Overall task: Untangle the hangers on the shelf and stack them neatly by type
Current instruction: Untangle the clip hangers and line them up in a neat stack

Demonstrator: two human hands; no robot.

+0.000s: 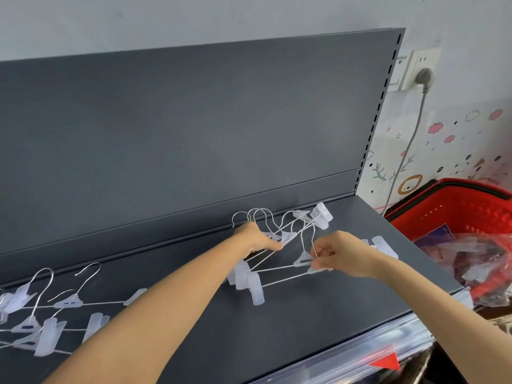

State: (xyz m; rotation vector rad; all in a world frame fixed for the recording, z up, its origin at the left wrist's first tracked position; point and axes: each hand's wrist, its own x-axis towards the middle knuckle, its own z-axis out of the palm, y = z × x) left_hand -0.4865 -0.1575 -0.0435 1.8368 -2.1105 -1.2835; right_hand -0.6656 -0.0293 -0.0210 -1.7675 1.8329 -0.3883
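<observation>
Bunch point(245, 277) of clip hangers is gripped mid-shelf point(304, 314) by left hand point(253, 239), fingers curled over necks. One hanger point(303, 260) is pinched at its neck by right hand point(343, 254). Pile point(68, 300) at left not yet sorted; task judged roughly halfway.

Wire clip hangers point(303, 260) are bunched up at 3 o'clock on the shelf point(221, 342); a looser tangle point(68, 300) is sprawled at 8.
</observation>
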